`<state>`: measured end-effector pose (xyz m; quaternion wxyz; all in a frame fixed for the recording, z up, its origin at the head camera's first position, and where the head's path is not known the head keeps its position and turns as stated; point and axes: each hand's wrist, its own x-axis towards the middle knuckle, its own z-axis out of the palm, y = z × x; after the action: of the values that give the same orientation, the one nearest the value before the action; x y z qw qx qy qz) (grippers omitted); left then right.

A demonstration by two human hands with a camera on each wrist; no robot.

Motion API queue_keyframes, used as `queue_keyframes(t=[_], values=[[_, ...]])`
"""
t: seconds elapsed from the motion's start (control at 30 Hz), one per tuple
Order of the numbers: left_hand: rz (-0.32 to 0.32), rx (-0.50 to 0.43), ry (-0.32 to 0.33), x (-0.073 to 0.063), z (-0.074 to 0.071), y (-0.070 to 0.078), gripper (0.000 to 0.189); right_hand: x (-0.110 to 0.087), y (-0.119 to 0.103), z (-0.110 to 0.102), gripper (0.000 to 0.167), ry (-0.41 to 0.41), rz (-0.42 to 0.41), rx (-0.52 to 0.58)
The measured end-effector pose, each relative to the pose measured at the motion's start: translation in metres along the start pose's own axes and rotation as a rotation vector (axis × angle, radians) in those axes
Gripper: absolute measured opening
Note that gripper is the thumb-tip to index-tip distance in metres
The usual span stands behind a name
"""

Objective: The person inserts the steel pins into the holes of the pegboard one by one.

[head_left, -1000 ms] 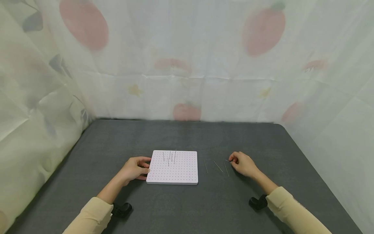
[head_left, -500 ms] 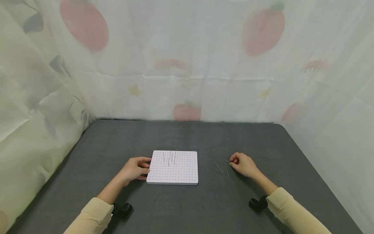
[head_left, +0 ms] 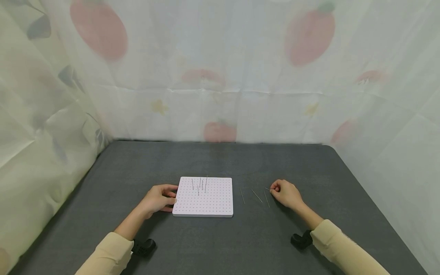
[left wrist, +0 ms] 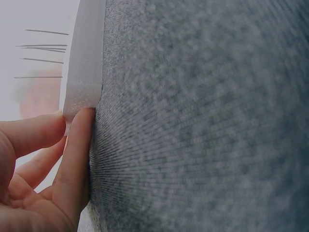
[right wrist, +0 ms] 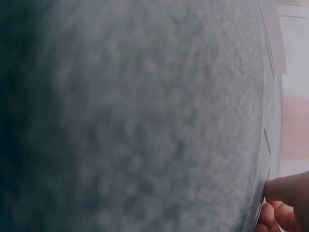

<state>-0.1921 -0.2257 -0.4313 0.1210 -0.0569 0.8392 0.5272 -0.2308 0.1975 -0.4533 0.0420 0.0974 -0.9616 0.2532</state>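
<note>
At the middle of the dark table lies a white board point(head_left: 216, 204) with a grid of small holes. Several thin metal needles point(head_left: 205, 185) stand up from its back left part. My left hand point(head_left: 154, 199) holds the board's left edge; in the left wrist view its thumb point(left wrist: 41, 131) is at the top rim and a finger point(left wrist: 79, 140) lies low along the side. Right of the board, my right hand point(head_left: 286, 194) pinches a thin needle between thumb and fingertips, low over the table. Only a short end of that needle point(head_left: 267, 188) shows in the head view.
Three loose needles lie on the table between board and right hand: one near the board point(head_left: 242, 196), a slanted middle needle point(head_left: 256, 195) and one beside the fingertips point(head_left: 266, 199). A patterned curtain point(head_left: 220, 68) hangs behind the table point(head_left: 220, 244).
My right wrist and sleeve have shifted slightly left, while the fingertips stay at nearly the same spot. The left hand, the board and the loose needles have not visibly moved.
</note>
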Motion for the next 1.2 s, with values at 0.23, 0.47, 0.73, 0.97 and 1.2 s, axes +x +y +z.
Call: queue_keyframes(t=[0.23, 0.47, 0.73, 0.97, 1.2], values=[[-0.002, -0.001, 0.000, 0.0005, 0.0001, 0.0000, 0.050, -0.0005, -0.0004, 0.0015, 0.005, 0.000, 0.018, -0.004], [-0.005, 0.003, 0.002, 0.0006, 0.0004, 0.0005, 0.050, -0.0024, -0.0019, 0.0029, 0.007, 0.010, 0.023, -0.030], [-0.012, 0.009, -0.002, 0.0006, 0.0004, 0.0009, 0.050, -0.0023, -0.0016, 0.0023, 0.008, 0.015, 0.006, -0.038], [-0.010, 0.009, -0.002, -0.0003, -0.0004, 0.0009, 0.050, -0.0002, -0.0030, 0.0005, 0.008, 0.006, -0.021, -0.038], [-0.008, 0.007, -0.004, -0.0013, -0.0005, 0.0014, 0.050, 0.0035, -0.0091, -0.0026, 0.009, 0.001, -0.027, -0.037]])
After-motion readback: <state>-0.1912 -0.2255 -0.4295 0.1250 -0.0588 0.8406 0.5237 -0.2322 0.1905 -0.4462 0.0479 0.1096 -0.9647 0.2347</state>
